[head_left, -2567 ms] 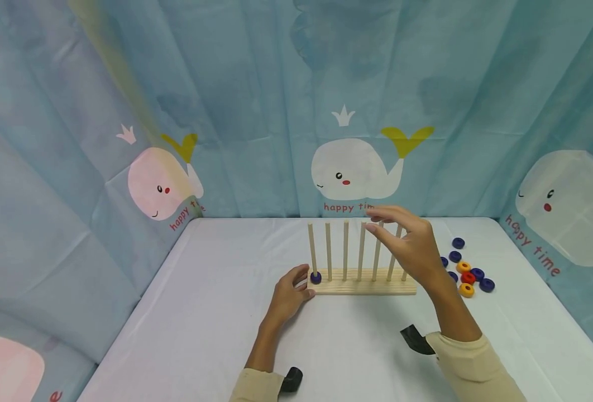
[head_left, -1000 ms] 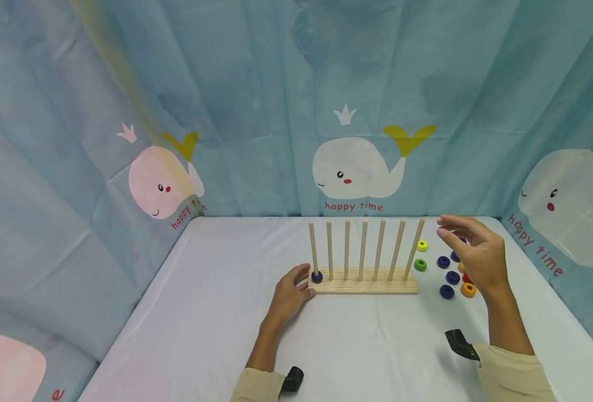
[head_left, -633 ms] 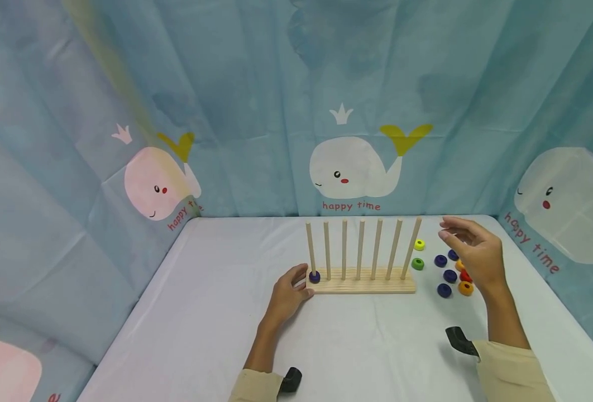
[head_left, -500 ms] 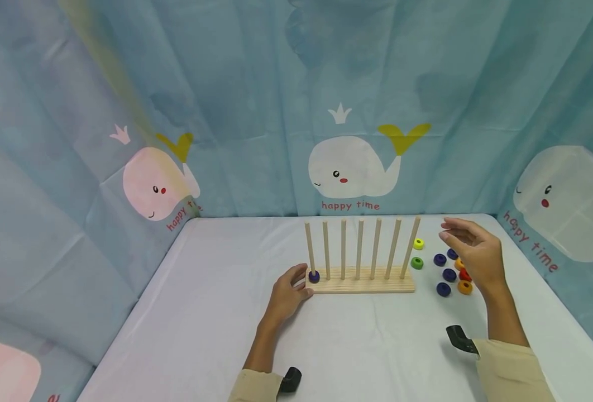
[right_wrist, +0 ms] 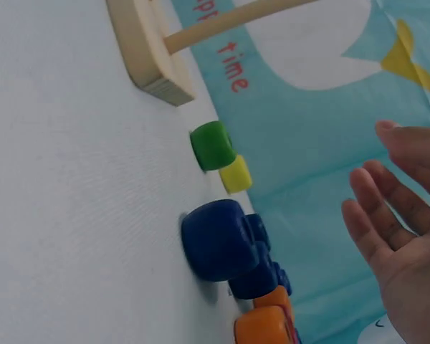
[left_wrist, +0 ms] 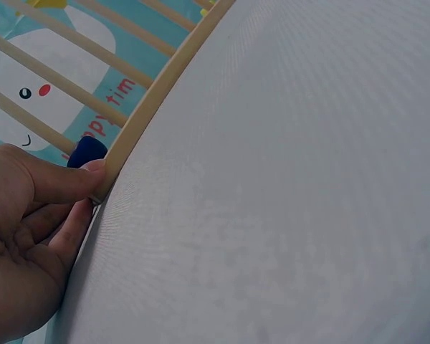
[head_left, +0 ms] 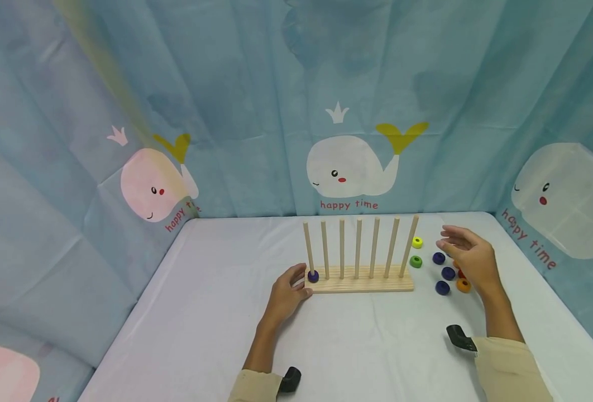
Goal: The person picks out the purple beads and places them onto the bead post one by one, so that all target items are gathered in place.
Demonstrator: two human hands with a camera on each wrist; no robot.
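My left hand (head_left: 283, 296) pinches the left end of a pale wooden peg board (head_left: 362, 286), which has a row of several upright pegs. Around the leftmost peg, down at the base, sits one dark blue bead (head_left: 313, 277). In the left wrist view, the thumb (left_wrist: 61, 183) lies at the board's edge, close to that blue bead (left_wrist: 87, 152). My right hand (head_left: 474, 261) hovers over the loose beads on the right with its fingers relaxed and nothing in them. Below it are several dark blue beads (head_left: 442, 288), an orange bead (head_left: 463, 285) and a partly hidden red bead.
Between the board and the blue beads lie a green bead (head_left: 416, 262) and a yellow bead (head_left: 417, 242). A white cloth (head_left: 206, 312) covers the table. Behind and beside it hangs a blue curtain (head_left: 246, 111) printed with whales.
My right hand has moved from above the pegs to the right, over the loose beads, and then dropped a little. My left hand stays at the board's left end.
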